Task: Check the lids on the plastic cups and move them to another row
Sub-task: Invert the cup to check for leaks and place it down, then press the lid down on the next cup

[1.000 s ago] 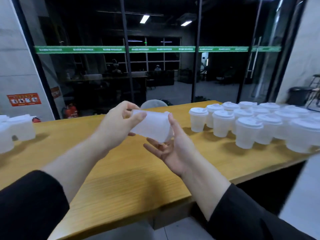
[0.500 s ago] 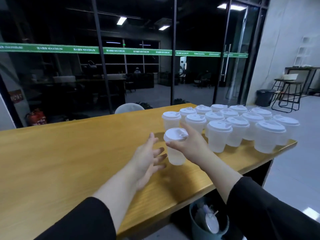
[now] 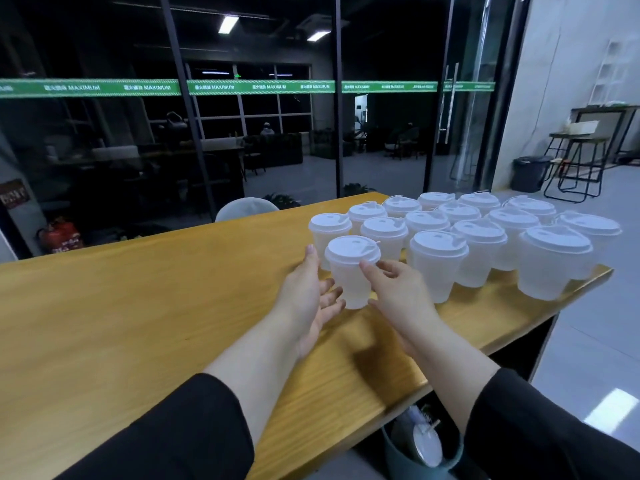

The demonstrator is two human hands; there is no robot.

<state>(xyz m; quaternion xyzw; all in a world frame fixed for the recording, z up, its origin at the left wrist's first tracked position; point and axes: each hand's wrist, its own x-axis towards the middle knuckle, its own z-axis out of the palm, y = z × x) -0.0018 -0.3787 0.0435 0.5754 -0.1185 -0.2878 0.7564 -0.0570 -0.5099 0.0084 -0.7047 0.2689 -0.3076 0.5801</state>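
Observation:
A translucent plastic cup (image 3: pixel 349 282) with a white lid stands upright on the wooden table (image 3: pixel 138 323), at the near left corner of a group of several lidded cups (image 3: pixel 481 237) set in rows. My right hand (image 3: pixel 398 292) holds it just under the lid, thumb across its front and fingers curled at its right side. My left hand (image 3: pixel 308 296) is flat, palm turned to the cup, with its straight fingers against the cup's lower left side.
The table's right end (image 3: pixel 588 282) lies just past the cup rows. Under the near edge stands a grey bin (image 3: pixel 419 448) holding used cups and straws. A white chair back (image 3: pixel 246 209) shows beyond the far edge, before a glass wall.
The cup lay sideways between both hands, then my right hand carried it right and stood it upright beside the rows. My left hand let go and now rests against its side.

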